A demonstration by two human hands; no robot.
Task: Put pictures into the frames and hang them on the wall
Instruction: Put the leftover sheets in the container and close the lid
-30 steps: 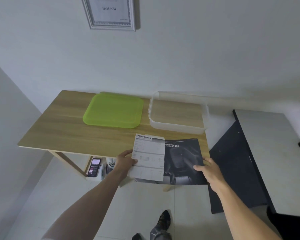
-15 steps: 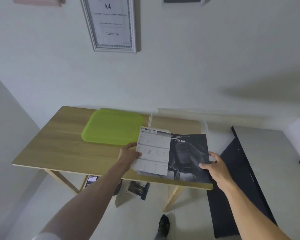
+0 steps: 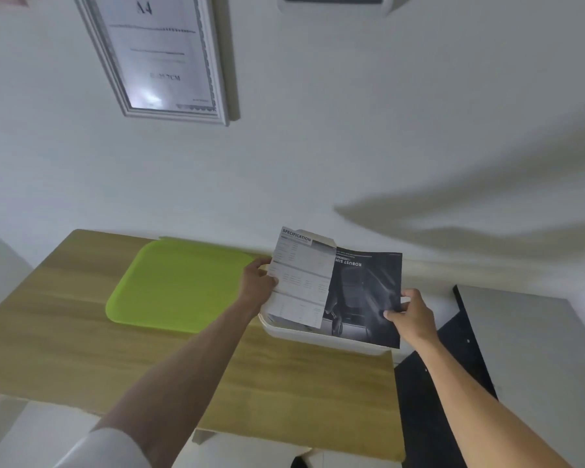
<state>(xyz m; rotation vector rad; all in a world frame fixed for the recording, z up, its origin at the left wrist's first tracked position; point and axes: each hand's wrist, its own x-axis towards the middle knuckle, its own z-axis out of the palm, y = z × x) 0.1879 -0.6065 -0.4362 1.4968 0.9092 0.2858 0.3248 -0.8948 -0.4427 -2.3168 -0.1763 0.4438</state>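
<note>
I hold a folded brochure [image 3: 362, 292] in the air above the white plastic tub [image 3: 321, 337]; its left page is white and headed SPECIFICATION, its right page is dark with a car interior. My left hand [image 3: 257, 282] pinches the white page's left edge. My right hand [image 3: 409, 310] grips the dark page's right edge. A silver picture frame [image 3: 163, 55] with an A4 insert hangs on the wall at the upper left. Part of a darker frame [image 3: 335, 1] shows at the top edge.
A lime-green tray lid [image 3: 176, 285] lies on the wooden table [image 3: 65, 332], left of the tub. A black and grey panel [image 3: 507, 349] stands to the right of the table. The white wall [image 3: 385, 146] between the frames and the table is bare.
Both hands have lifted the brochure off the table's front edge, up and away over the tub. My view has tilted up, showing more of the wall and frames.
</note>
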